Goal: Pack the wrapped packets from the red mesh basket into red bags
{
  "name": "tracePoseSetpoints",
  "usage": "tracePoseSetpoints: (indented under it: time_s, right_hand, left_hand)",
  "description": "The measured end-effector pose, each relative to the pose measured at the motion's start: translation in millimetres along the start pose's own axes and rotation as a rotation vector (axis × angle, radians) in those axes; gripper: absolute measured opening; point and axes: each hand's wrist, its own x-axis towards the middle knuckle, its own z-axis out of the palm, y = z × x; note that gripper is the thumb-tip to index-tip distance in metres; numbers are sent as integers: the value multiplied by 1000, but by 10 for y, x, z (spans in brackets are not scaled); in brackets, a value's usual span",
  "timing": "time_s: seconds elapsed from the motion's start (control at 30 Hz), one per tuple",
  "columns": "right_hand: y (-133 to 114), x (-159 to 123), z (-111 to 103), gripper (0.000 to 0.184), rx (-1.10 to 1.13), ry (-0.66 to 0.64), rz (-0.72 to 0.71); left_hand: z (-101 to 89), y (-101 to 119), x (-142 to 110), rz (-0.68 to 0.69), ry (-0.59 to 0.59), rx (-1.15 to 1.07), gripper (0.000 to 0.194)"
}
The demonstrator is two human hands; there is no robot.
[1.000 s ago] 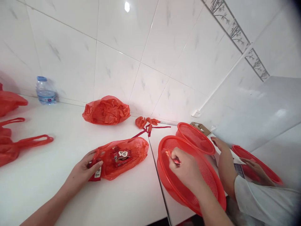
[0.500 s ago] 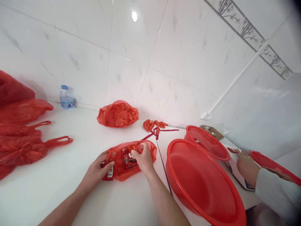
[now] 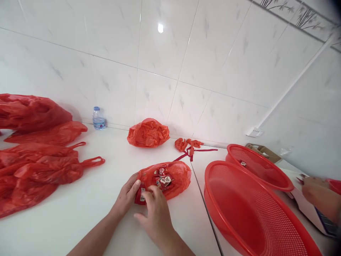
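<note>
My left hand [image 3: 127, 196] is closed at the left end of a red plastic bag [image 3: 179, 177], thumb on top, holding a small red packet [image 3: 140, 196] with a white label. The bag's edge touches the fingers of that hand. Inside the opened bag lie small dark red packets [image 3: 163, 180] with white print. My right hand [image 3: 157, 215] is beside the labelled packet, fingers bent and thumb apart, with nothing visible in its grasp; its fingertips partly cover the packet.
Crumpled red bags [image 3: 48, 163] lie at left, near a water bottle [image 3: 98, 119]. Another red bag [image 3: 148, 133] sits by the wall, beside red scraps [image 3: 186, 145]. Red baskets [image 3: 234, 206] stand at right. A co-worker's hand [image 3: 319, 193] is over a scale [image 3: 309, 206].
The view has shifted left. My right hand has moved from over the bag's middle down to the labelled packet by my left hand. The bag's mouth is wider, showing more packets.
</note>
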Motion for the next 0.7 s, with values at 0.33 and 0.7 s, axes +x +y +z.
tracePoseSetpoints:
  time_s: [0.33,0.7]
  right_hand:
    - [65,-37,227,26,-150,156,-119]
    - [92,29,-168,24,-158,488,-168]
  left_hand:
    - [35,146,-42,-43,19,-35,44]
    - [33,127,-27,-86,40,-18,45]
